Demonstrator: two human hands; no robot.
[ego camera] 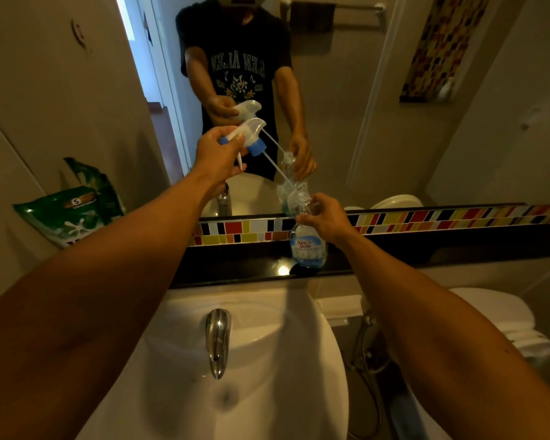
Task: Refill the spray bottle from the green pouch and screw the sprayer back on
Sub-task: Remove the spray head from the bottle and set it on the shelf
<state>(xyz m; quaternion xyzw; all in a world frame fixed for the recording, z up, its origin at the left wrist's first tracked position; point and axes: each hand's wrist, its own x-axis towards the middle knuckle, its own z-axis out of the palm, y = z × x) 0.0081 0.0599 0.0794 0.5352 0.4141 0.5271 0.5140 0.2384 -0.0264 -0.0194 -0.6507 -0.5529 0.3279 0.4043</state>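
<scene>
The green pouch (72, 214) leans against the wall at 9 o'clock of the frame, at the left end of the black bench (235, 265), well apart from both hands and untouched.

The left hand (218, 157) is curled round the sprayer (250, 134), gripping its white head; the blue collar hangs free at the hand's 3 o'clock. The dip tube (277, 168) runs from the collar toward 4 o'clock, and its lower end lies inside the neck of the spray bottle (308, 246).

The spray bottle stands upright on the bench, in front of the mirror (394, 122), with blue liquid visible only near its base. The right hand (326, 219) grips it round the neck and shoulder, steadying it.

Governing relation: the tube's long axis is tilted, while the bottle's axis is vertical; the bottle mouth lies at 4 o'clock from the left hand. The sprayer is unscrewed and the tube only partly inside. Judged against the task, filling is not yet done, and the left hand is nearer the pouch.

The sink (267, 312) lies below the bench at 6 o'clock.
</scene>
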